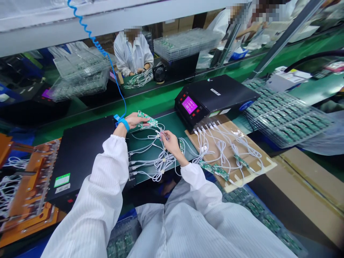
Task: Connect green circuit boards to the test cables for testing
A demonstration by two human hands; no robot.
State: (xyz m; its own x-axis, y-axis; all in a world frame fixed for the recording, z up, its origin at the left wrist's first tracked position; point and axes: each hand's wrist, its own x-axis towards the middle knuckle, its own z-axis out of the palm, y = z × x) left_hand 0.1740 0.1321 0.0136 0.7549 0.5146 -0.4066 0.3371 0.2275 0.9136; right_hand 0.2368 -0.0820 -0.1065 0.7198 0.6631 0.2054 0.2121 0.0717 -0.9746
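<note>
My left hand (134, 121), with a blue wrist strap (122, 123) and coiled cord, grips small green circuit boards (148, 120) above the dark green bench. Close by on the right, my right hand (170, 141) pinches a white cable (160, 133) near the boards' lower end. Bundled white cables (162, 163) lie below both hands and run to the black box (88, 154) on the left. Another circuit board (182, 145) rests beside my right wrist, partly hidden by it. How many boards the left hand holds I cannot tell.
A black tester with a purple screen (189, 104) stands to the right, its cables spread over a cardboard sheet (209, 143) with more boards. Clear trays of boards (290, 114) are stacked further right. An orange fixture (34, 179) stands far left. A co-worker (133, 53) sits opposite.
</note>
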